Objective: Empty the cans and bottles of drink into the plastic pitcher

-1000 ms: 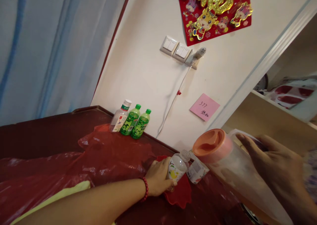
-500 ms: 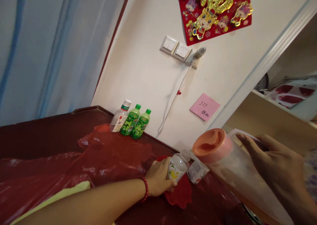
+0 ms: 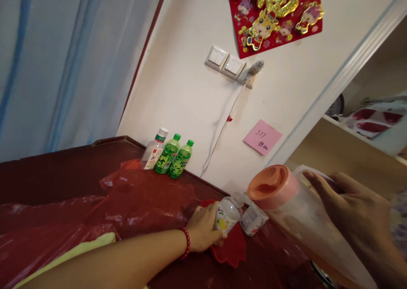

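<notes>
My left hand (image 3: 205, 227), with a red bead bracelet at the wrist, is closed around a clear uncapped bottle (image 3: 228, 215) with a fruit label. The bottle stands over a red scalloped dish (image 3: 233, 248). My right hand (image 3: 356, 212) grips the handle of a translucent pitcher (image 3: 313, 225) with an orange lid (image 3: 269, 185). The pitcher is tilted, its lid end near the bottle's mouth; whether liquid flows between them I cannot tell. Just behind the bottle stands another labelled clear container (image 3: 252, 221), partly hidden by the pitcher's lid.
Two green bottles (image 3: 180, 159) and a white-capped clear bottle (image 3: 154, 149) stand against the wall. Red plastic film (image 3: 143, 200) covers part of the dark table (image 3: 63, 168). A white cord (image 3: 219, 136) hangs from a socket. Shelves (image 3: 343, 149) are at right.
</notes>
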{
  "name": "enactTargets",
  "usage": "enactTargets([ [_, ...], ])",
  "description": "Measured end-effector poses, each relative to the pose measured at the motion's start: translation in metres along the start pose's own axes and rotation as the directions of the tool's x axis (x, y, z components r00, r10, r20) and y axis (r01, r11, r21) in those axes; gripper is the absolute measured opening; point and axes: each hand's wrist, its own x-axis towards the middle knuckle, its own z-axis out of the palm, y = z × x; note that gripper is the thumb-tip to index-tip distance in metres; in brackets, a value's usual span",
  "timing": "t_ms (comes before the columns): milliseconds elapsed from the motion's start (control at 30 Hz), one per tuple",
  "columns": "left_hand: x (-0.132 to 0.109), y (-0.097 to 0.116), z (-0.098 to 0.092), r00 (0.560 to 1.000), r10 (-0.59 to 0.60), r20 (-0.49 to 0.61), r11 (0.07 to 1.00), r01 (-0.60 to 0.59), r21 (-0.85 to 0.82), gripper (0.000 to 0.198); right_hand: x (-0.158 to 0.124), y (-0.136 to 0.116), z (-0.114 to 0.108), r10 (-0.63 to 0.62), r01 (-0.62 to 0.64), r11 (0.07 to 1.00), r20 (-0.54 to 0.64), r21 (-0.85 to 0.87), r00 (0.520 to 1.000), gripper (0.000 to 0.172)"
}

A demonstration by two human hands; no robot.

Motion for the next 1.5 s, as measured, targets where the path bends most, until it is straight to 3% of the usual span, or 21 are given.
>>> enactTargets([
  [567,0.0005,0.0012,-0.0001,1.0,-0.006,0.014,1.0,0.006,-0.008,0.057,0.0016,-0.0015,-0.0028,-0.057,0.057,0.998,-0.038,0.012,0.998,0.079],
  [1500,0.0001,0.0011,-0.0005,1.0,0.01,0.02,1.0,-0.01,0.023,0.057,0.0021,-0.0051,-0.0062,-0.031,0.031,0.999,-0.02,0.014,0.999,0.079],
])
